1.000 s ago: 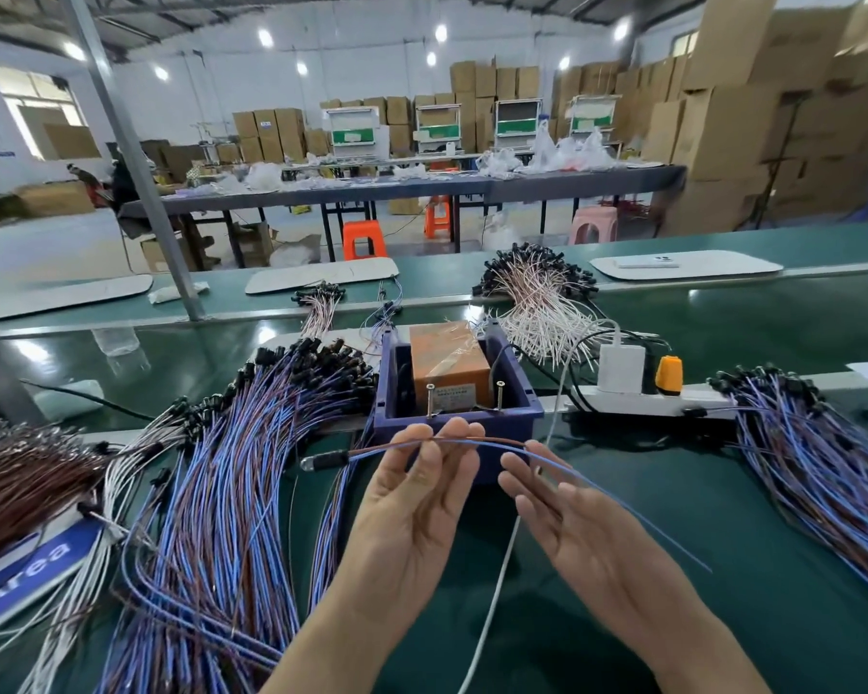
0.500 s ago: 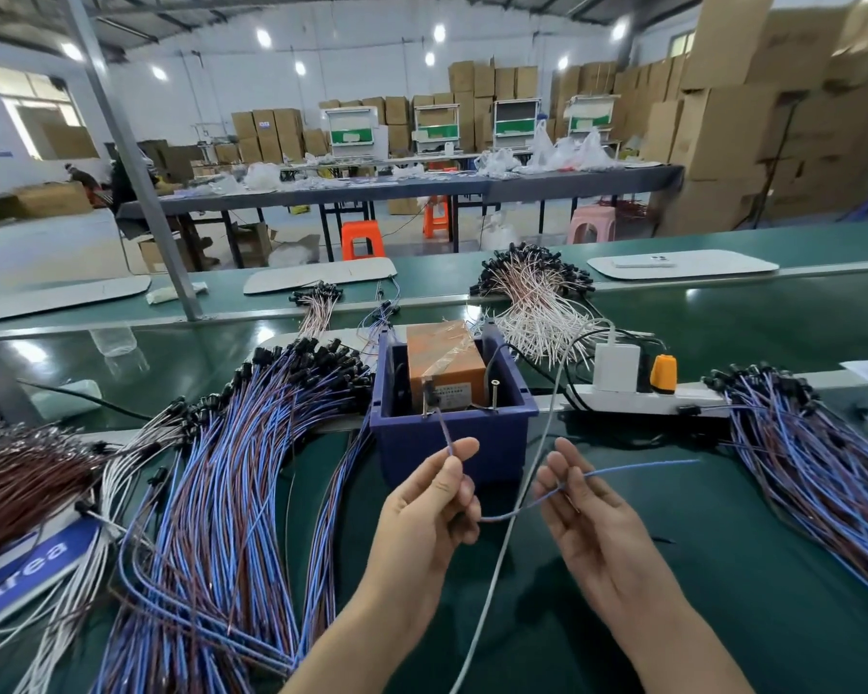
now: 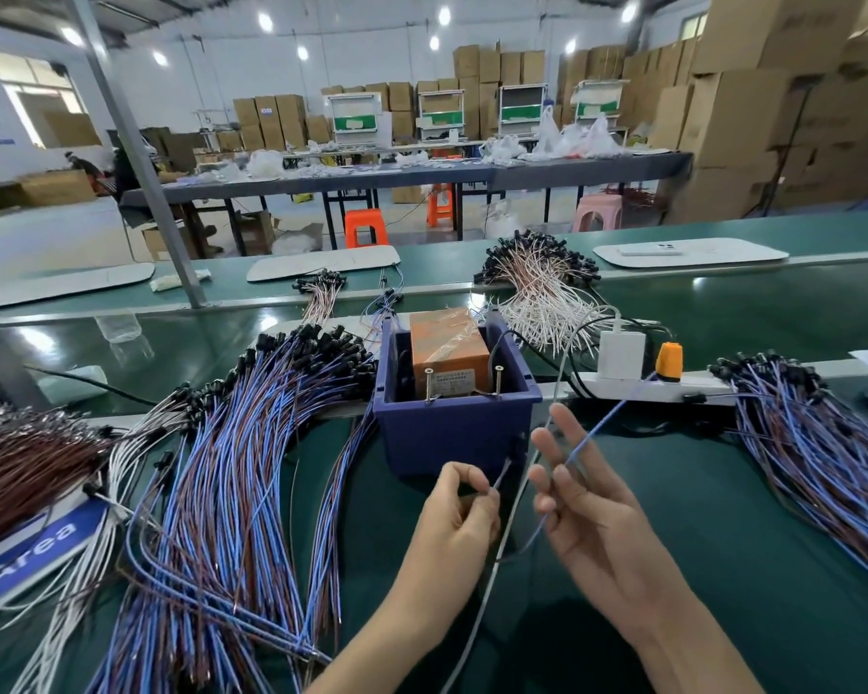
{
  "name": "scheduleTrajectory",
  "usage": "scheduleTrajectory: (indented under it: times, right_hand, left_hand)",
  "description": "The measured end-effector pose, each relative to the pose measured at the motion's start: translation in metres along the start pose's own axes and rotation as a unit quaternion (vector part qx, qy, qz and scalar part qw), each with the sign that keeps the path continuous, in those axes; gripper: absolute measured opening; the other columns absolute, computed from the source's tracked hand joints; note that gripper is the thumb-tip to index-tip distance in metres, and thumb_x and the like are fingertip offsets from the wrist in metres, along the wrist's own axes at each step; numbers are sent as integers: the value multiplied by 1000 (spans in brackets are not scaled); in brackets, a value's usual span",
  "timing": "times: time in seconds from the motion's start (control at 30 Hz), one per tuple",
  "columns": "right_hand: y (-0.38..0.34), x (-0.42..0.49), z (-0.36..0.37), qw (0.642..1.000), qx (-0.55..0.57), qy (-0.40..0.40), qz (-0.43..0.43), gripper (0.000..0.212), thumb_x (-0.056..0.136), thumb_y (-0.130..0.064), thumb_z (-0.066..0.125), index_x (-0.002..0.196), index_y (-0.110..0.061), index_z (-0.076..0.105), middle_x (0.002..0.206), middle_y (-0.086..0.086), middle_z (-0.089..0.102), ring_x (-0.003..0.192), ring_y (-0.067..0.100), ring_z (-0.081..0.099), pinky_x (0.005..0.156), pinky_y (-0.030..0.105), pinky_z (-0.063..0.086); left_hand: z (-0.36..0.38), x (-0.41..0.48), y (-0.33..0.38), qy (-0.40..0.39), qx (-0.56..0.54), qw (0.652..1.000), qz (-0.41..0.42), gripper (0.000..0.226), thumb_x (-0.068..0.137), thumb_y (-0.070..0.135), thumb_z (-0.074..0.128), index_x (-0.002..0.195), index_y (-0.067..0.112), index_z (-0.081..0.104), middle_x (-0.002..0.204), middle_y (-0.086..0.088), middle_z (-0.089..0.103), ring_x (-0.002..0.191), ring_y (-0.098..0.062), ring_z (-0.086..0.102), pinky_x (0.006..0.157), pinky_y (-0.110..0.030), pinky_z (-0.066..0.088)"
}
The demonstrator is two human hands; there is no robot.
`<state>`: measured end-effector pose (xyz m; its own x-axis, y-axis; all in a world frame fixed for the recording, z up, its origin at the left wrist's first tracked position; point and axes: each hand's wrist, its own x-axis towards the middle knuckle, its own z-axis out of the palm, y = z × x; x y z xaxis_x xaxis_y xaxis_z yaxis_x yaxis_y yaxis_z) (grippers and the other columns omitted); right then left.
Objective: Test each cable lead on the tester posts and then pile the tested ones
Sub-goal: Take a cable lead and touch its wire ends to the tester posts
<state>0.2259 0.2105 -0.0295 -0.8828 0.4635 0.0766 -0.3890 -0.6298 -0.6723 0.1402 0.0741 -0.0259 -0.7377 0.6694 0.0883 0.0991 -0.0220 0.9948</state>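
Pinching the blue lead (image 3: 603, 423) at lower centre, the left hand (image 3: 464, 518) now holds it clear of the tester posts (image 3: 498, 380) it touched a moment ago. The right hand (image 3: 587, 513) supports it with straight, spread fingers. Testing looks done, so piling is next.

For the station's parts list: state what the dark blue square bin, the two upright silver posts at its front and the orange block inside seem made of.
Dark blue square bin: likely moulded plastic; even matte walls, thick rim.
Two upright silver posts: metal, perhaps screws; bright sheen, flat heads.
Orange block: core unclear; wrapped in glossy clear tape that wrinkles and glares.
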Motion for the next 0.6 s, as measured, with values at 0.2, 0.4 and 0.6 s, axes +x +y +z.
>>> scheduleTrajectory:
  times: [0.2,0.4,0.6]
  right_hand:
    - [5,-6,7,993,-71,-71,59,49,93,0,52,132,-26,66,119,11,71,77,13,69,57,21,53]
    - [9,-5,8,989,-116,-72,52,48,92,-3,55,131,-29,66,122,14,70,72,14,68,51,20,50]
    - [11,-5,5,986,-122,-97,51,44,94,-5,56,131,-26,66,116,12,72,70,13,68,50,19,49]
  left_hand:
    - [-1,-5,9,-83,-32,995,-35,21,101,1,33,92,9,51,51,12,51,40,1,44,40,-11,33]
    - [-3,-6,14,-97,-65,992,-48,27,108,17,35,94,14,58,58,10,52,40,0,45,39,-14,27]
    - [-2,0,1,-100,-51,989,-93,31,108,33,39,100,14,62,79,-18,51,42,-3,32,40,-17,22]
